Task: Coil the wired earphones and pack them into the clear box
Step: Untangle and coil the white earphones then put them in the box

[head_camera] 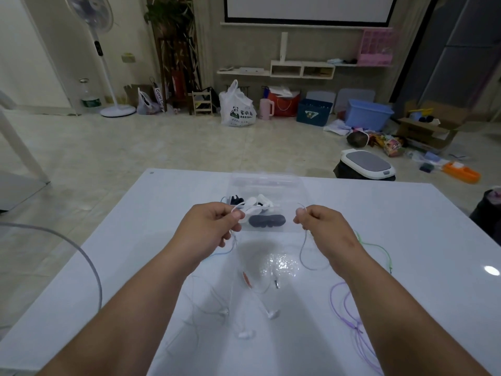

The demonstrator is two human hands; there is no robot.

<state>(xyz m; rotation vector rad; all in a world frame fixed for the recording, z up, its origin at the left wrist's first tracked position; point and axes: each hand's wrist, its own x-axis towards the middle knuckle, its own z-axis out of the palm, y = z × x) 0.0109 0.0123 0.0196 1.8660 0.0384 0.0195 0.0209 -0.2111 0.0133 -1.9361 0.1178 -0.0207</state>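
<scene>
left grip pinches earphone cable | right grip pinches it too | clear box just beyond

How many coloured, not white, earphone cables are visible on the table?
3. The pale blue cable hangs from the left hand and right hand; the green cable lies right of the right wrist; the purple cable beside the right forearm. Others may be hidden.

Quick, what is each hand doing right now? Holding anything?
Left hand: closed, pinching a thin pale earphone cable.
Right hand: closed, pinching a thin cable strand that hangs toward the table.
</scene>
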